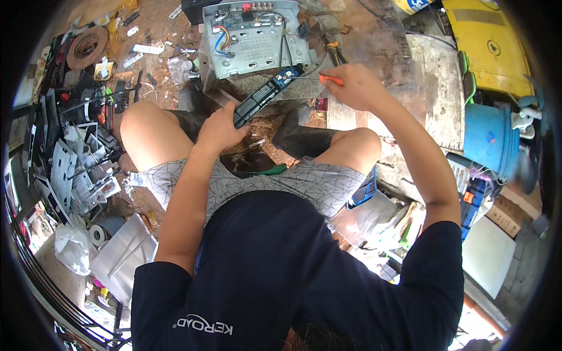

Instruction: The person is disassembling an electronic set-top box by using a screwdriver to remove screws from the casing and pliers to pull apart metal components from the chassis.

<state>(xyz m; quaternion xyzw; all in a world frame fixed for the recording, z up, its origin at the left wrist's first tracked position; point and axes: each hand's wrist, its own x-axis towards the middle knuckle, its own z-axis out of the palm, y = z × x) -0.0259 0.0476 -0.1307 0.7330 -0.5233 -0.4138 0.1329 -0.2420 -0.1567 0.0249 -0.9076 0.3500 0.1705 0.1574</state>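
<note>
Evidently closed, left hand (224, 130) wrapped near end of long black panel (257, 102); right hand (357, 88) curled round orange-handled screwdriver (331, 79), shaft toward panel's far end. Panel was just this side of open metal chassis (263, 48). Probably light, stiff, with exposed circuit board (287, 76) fragile; plastic edges looked safest hold. Long axis ran diagonally, far end pointing forward and right
</note>
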